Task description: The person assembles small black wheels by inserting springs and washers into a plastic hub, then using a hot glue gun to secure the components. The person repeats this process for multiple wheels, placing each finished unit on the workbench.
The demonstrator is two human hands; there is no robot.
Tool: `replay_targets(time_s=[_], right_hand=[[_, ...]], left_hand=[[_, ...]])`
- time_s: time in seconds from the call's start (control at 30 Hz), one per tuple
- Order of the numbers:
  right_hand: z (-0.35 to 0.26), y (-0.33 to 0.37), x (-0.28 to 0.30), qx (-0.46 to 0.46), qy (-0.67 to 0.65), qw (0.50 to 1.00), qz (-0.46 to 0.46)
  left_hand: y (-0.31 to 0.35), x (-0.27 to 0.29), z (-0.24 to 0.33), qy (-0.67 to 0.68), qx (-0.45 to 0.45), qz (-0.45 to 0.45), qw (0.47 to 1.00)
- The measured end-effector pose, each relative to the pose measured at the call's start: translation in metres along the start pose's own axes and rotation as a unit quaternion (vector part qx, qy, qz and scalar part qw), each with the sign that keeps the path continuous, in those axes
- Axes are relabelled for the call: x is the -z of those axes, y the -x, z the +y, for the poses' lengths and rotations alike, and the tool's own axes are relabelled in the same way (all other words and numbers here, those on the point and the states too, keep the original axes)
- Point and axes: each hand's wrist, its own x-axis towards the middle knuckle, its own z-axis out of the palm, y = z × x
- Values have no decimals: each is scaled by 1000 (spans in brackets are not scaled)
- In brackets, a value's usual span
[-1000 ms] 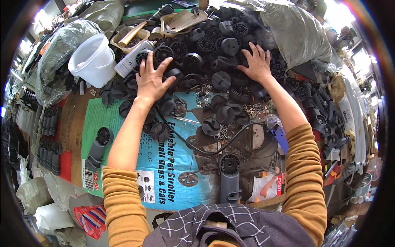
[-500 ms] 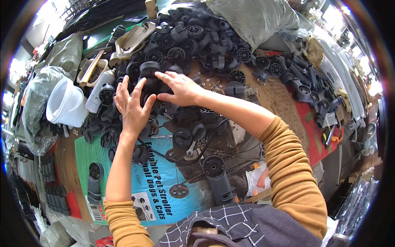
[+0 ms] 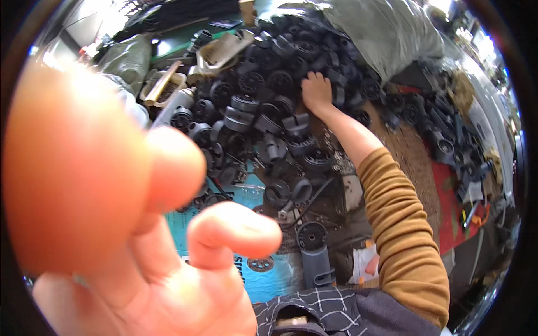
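My left hand [image 3: 185, 280] is raised very close to the camera, large and partly blurred. Its palm shows, the fingers are apart and loosely bent, and nothing is in it. Farther off, my right hand [image 3: 317, 92] reaches into a big pile of black plastic wheel housings [image 3: 280, 81]. Its fingers curl down among the parts; their tips are hidden, so what they grip cannot be made out. Several loose wheel housings [image 3: 241, 115] lie at the near side of the pile. A grey-black leg piece with a round wheel end [image 3: 314, 252] lies near my apron.
At the far left are a tub with a wooden-handled tool [image 3: 162, 84], a spray can [image 3: 176, 103] and a beige tray [image 3: 224, 50]. A plastic sack [image 3: 386, 33] rests behind the pile. More black parts [image 3: 437, 134] lie right, beside red cloth [image 3: 451, 218]. Blue printed cardboard [image 3: 269, 280] lies underneath.
Both hands have left the near-left part of the pile. My left hand has come up close to the camera; my right has moved farther right and away. The view has shifted left.
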Motion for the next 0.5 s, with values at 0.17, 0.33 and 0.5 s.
replay_targets(time_s=[0.17,0.33,0.5], right_hand=[[12,6,9,23,-73,996,52],[9,68,103,-28,-394,919,-10],[-18,167,210,-41,-646,738,-191]], left_hand=[[14,-11,20,57,-2,41,998],[18,5,29,-331,-61,-134,932],[49,16,-83,-465,130,-101,870]])
